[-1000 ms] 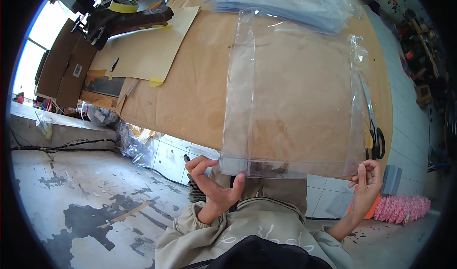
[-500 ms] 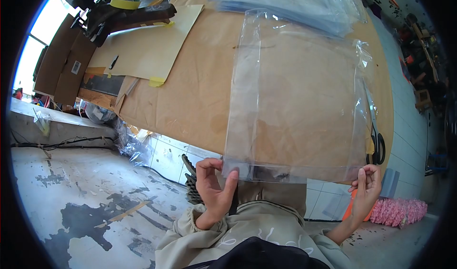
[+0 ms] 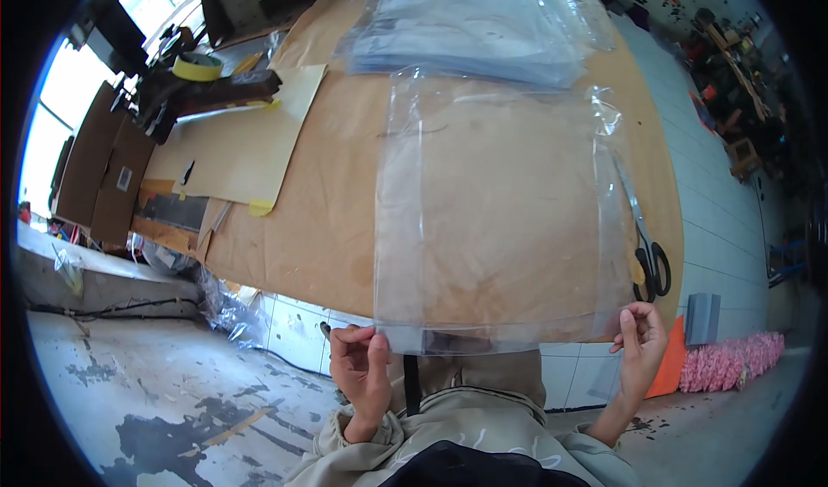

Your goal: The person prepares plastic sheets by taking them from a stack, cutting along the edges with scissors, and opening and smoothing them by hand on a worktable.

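Observation:
A clear plastic bag point(image 3: 509, 219) lies spread flat on the brown-covered table, its near edge hanging slightly past the table's front. My left hand point(image 3: 360, 375) pinches the near left corner between thumb and fingers. At the near right corner, my right hand point(image 3: 641, 345) grips the bag the same way. The near edge stretches fairly straight between both hands. Black-handled scissors point(image 3: 653, 271) lie on the table just right of the bag, close above my right hand. Beyond the bag's far edge sits a pile of clear plastic sheets or bags point(image 3: 483, 30).
On the left stand a dark machine point(image 3: 207, 94) with a yellow tape roll point(image 3: 197, 67) and a cardboard box point(image 3: 103, 168). A beige board point(image 3: 250, 142) is taped to the brown-covered table point(image 3: 302, 254). A pink fluffy bundle point(image 3: 733, 362) rests on the floor at right.
The view has shifted, so the table and the pile sit lower and further left in the picture. Both hands keep hold of the same bag corners.

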Motion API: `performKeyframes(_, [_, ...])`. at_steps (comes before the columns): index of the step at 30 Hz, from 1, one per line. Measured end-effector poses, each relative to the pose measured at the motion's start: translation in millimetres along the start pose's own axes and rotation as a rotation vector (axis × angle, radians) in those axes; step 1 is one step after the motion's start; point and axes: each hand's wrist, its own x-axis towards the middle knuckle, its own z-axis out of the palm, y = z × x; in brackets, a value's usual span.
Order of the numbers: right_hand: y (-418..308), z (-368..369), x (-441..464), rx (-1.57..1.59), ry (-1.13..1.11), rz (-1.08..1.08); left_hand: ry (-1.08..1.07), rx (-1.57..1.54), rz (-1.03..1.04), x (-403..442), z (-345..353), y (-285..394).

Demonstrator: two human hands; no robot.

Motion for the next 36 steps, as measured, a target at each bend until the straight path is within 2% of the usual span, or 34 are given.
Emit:
performKeyframes(2, [-5.8, 2.3, -1.9, 0.064, 0.038, -0.023, -0.042, -0.056, 0.007, 2.9, -0.5, 0.6])
performKeyframes(4, [-7.1, 7.5, -4.7, 0.204, 0.143, -0.094, -0.201, -0.080, -0.003, 2.6, -2.0, 5.8])
performKeyframes(5, [-12.2, 13.3, -7.0, 0.185, 0.349, -0.140, -0.272, -0.067, 0.014, 1.1, -1.1, 8.2])
performKeyframes(6, [-8.3, 12.3, -8.7, 0.182, 0.401, -0.257, -0.339, -0.056, 0.031, -0.4, 0.9, 11.9])
performKeyframes(8, [8.0, 12.4, -14.7, 0.174, 0.495, -0.493, -0.447, 0.313, 0.278, 1.8, 5.8, 20.5])
performKeyframes(10, [14.5, 10.9, -26.5, 0.123, 0.357, -0.614, -0.542, 0.686, 0.526, 4.2, 10.8, 27.7])
performKeyframes(11, [14.5, 13.4, -32.8, 0.062, 0.260, -0.680, -0.451, 0.724, 0.374, -3.6, 12.8, 23.1])
performKeyframes(14, [2.3, 32.1, -48.5, -0.060, 0.046, -0.792, -0.254, 0.949, 0.498, -1.5, 26.4, 37.8])
performKeyframes(15, [-2.9, 38.5, -53.3, -0.087, -0.014, -0.816, -0.166, 0.931, 0.546, -2.1, 29.7, 37.3])
performKeyframes(18, [-10.2, 47.6, -62.8, -0.132, -0.251, -0.876, -0.302, 1.076, 0.754, 5.2, 27.0, 40.7])
performKeyframes(21, [-27.6, 63.2, -54.0, -0.157, -0.548, -1.062, -0.345, 0.852, 0.756, 11.0, 33.6, 37.0])
performKeyframes(24, [-32.9, 79.4, -43.8, -0.410, -0.631, -1.005, -0.356, 0.704, 0.928, 16.4, 46.2, 43.0])
performKeyframes(27, [-52.7, 105.8, 2.7, -0.579, -0.656, -1.049, -0.457, 0.668, 1.118, 14.9, 55.8, 54.7])
performKeyframes(31, [-84.2, 149.8, 72.5, -0.818, -0.675, -1.071, -0.522, 0.515, 1.182, 21.7, 76.4, 57.8])
performKeyframes(34, [-88.2, 194.6, 127.9, -0.717, -0.645, -1.063, -0.527, 0.479, 1.158, 24.9, 86.0, 63.5])
performKeyframes(36, [-99.0, 210.7, 146.9, -0.721, -0.619, -0.905, -0.558, 0.450, 1.158, 28.2, 83.4, 65.9])
